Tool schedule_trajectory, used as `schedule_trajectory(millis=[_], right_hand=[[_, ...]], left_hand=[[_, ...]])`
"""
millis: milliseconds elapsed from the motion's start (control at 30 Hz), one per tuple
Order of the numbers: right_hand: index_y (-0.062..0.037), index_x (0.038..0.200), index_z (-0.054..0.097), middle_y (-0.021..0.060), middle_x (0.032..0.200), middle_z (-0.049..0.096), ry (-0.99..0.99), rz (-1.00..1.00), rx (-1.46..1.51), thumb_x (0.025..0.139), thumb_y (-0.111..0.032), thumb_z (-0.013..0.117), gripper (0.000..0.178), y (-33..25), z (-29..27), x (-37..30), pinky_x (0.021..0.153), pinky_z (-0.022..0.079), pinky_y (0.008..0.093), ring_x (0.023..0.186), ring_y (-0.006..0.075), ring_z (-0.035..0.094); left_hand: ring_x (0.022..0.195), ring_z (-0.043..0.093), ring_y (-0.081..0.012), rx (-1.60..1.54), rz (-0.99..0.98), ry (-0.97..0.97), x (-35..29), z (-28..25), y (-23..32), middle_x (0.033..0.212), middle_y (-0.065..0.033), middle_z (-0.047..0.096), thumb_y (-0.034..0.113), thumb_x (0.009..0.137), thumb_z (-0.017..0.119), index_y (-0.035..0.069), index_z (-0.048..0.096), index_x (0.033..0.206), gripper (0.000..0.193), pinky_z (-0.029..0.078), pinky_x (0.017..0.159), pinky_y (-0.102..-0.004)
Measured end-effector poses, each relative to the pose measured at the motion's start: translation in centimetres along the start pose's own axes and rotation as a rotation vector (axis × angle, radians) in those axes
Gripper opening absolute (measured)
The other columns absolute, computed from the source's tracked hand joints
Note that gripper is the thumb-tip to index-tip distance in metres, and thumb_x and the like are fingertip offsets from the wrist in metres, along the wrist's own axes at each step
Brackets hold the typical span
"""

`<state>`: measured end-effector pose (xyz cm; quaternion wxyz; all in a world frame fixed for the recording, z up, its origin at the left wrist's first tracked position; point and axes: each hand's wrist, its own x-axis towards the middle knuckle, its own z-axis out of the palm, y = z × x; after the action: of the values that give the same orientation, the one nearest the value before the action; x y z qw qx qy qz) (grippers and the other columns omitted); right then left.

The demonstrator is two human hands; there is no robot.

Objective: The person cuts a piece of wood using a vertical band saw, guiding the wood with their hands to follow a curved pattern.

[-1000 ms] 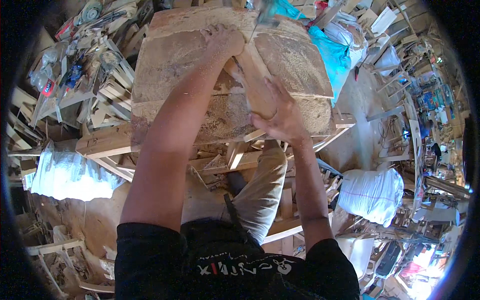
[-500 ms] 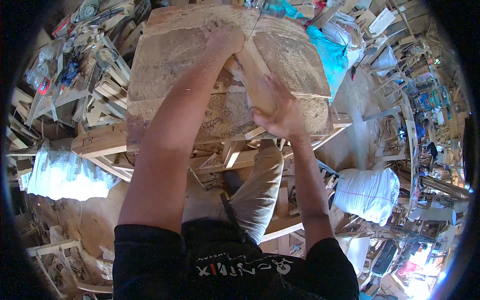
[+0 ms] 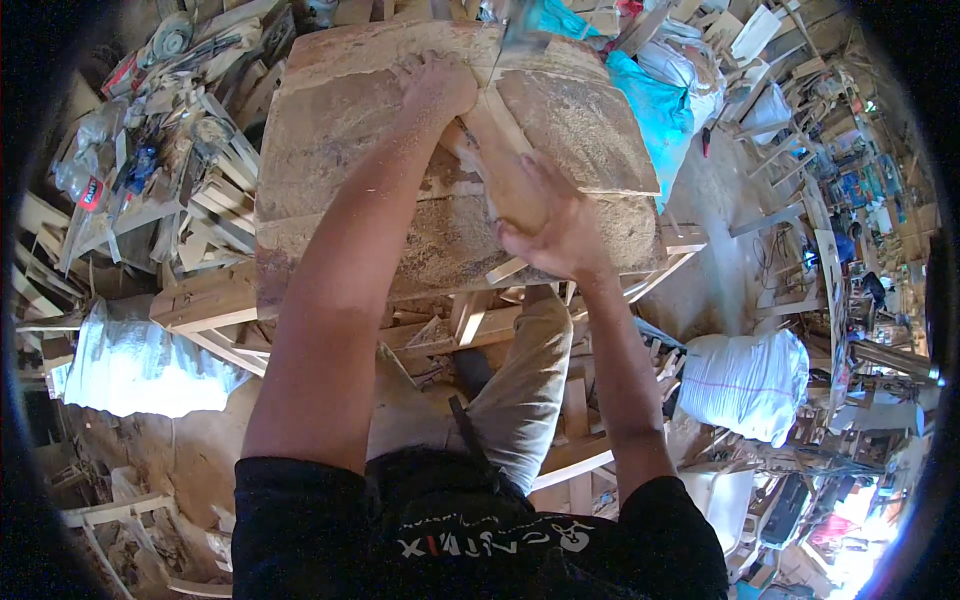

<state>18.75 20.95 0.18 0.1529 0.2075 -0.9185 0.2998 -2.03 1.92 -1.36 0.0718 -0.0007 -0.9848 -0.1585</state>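
A pale, curved piece of wood (image 3: 501,150) lies slantwise on a sawdust-covered saw table (image 3: 340,130). Its far end meets a thin upright saw blade (image 3: 497,64) near the table's far edge. My left hand (image 3: 436,88) lies flat with fingers spread beside that far end, its thumb side close to the blade. My right hand (image 3: 550,222) is wrapped over the near end of the wood, thumb on the left side and fingers along the right. The hands hide both ends of the piece in part.
A small wood offcut (image 3: 507,270) sits at the table's near edge. Scrap wood (image 3: 220,180) is heaped to the left, with a plastic bottle (image 3: 80,185). A turquoise sack (image 3: 650,110) stands right of the table; a white sack (image 3: 745,385) is on the floor nearer me.
My left hand has shifted slightly left and nearer along the table. My right hand has moved a little left with the wood. The view has shifted slightly too.
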Motion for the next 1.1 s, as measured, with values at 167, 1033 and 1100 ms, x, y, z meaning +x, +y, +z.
schedule_trajectory(millis=[167, 1033, 1100], right_hand=[[-0.0024, 0.138, 0.056, 0.0204, 0.136, 0.061, 0.04, -0.069, -0.016, 0.069, -0.033, 0.084, 0.081, 0.6, 0.4, 0.3, 0.1, 0.054, 0.0465, 0.118, 0.0411, 0.065], [-0.0026, 0.139, 0.056, 0.0247, 0.136, 0.06, 0.039, -0.115, -0.063, 0.069, -0.037, 0.082, 0.082, 1.1, 0.6, 1.1, 0.101, 0.054, 0.0481, 0.119, 0.043, 0.064], [-0.0027, 0.139, 0.056, 0.0243, 0.137, 0.06, 0.038, -0.094, -0.061, 0.069, -0.036, 0.082, 0.082, 0.6, 0.6, 1.1, 0.1, 0.054, 0.0484, 0.118, 0.043, 0.064]], left_hand=[[0.153, 0.021, -0.05, 0.032, 0.011, -0.034, 0.2, -0.3, -0.2, 0.165, -0.0249, 0.028, 0.029, 0.096, 0.049, 0.003, 0.046, 0.153, 0.062, 0.009, 0.122, -0.0706], [0.151, 0.023, -0.0541, 0.049, 0.038, -0.057, 0.9, -0.6, 0.1, 0.165, -0.0263, 0.029, 0.026, 0.093, 0.058, 0.001, 0.051, 0.149, 0.062, 0.016, 0.12, -0.0715], [0.151, 0.023, -0.0545, 0.026, 0.042, -0.048, 1.1, -0.5, -0.3, 0.165, -0.0264, 0.028, 0.025, 0.093, 0.058, 0.001, 0.05, 0.149, 0.062, 0.015, 0.12, -0.071]])
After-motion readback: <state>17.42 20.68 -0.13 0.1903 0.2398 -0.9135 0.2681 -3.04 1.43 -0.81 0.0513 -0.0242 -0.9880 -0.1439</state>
